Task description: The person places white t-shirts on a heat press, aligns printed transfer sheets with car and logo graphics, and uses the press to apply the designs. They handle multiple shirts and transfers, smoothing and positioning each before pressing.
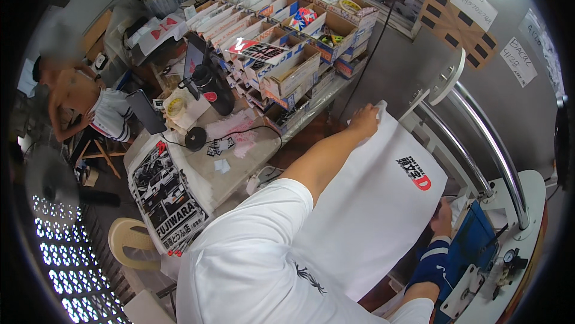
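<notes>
A white cloth (pixel 365 204) with a small red and black print hangs spread out between my hands. My left hand (pixel 364 123) is closed on its far corner, where the fabric bunches up. At the right edge, near the print, my right hand (pixel 442 219) grips the same cloth, its fingers partly hidden behind the fabric. A blue band with white stripes wraps my right forearm. Just right of that hand stands a press machine with a blue pad (pixel 470 243), curved chrome tubes (pixel 500 144) and a small gauge.
Printed white cloths (pixel 168 198) lie stacked on the table at left, near a dark bottle (pixel 212 89), a tape roll (pixel 175 108) and a phone (pixel 145 111). Open cardboard boxes (pixel 293 78) fill the far side. A plastic chair (pixel 129 243) and another person (pixel 78 93) are left.
</notes>
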A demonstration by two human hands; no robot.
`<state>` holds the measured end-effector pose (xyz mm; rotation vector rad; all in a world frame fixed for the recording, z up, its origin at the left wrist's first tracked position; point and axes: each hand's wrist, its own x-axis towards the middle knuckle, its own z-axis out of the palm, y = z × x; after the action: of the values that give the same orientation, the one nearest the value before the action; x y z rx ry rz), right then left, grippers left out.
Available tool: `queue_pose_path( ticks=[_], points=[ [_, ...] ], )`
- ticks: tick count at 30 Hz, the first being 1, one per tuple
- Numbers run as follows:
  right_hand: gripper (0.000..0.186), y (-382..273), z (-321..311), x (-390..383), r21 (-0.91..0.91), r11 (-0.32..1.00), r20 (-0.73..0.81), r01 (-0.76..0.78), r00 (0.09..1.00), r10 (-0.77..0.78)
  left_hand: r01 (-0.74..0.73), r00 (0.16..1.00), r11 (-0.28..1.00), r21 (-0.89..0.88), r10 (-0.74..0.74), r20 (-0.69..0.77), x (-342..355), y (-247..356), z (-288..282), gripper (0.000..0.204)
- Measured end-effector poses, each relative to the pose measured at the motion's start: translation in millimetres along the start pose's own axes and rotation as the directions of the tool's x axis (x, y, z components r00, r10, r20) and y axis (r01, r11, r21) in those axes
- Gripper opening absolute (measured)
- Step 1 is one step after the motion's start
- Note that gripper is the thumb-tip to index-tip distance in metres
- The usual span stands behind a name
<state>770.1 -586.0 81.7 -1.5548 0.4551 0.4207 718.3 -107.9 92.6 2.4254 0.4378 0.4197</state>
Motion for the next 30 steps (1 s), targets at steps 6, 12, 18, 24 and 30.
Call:
queue_pose_path(
  ticks=[6, 12, 18, 24, 30],
  points=[
    [0.028, 7, -20, 0, 0.143, 0.986, 0.294, 0.088, 0.947, -0.127, -0.149, 0.988, 0.848, 0.509, 0.142, 0.053, 35, -6, -13, 0.021],
    [0.026, -23, -2, 41, -0.667, 0.692, -0.213, 0.277, 0.819, -0.533, -0.023, 0.995, 0.988, 0.152, 0.007, 0.101, 52, 29, -29, 0.03],
    [0.023, -79, 24, 59, -0.735, 0.637, -0.334, 0.231, 0.695, -0.637, 0.343, 0.938, 0.831, -0.439, -0.28, 0.202, 73, 61, -9, 0.022],
    [0.029, -117, 38, 66, -0.809, 0.571, -0.346, 0.137, 0.674, -0.652, -0.118, 0.993, 0.915, -0.387, 0.119, -0.022, 68, 45, 27, 0.02],
    [0.051, -79, 87, 53, -0.903, 0.313, 0.136, 0.294, 0.888, -0.44, -0.474, 0.868, 0.88, -0.027, 0.472, 0.152, 49, 58, 44, 0.027]
  ],
)
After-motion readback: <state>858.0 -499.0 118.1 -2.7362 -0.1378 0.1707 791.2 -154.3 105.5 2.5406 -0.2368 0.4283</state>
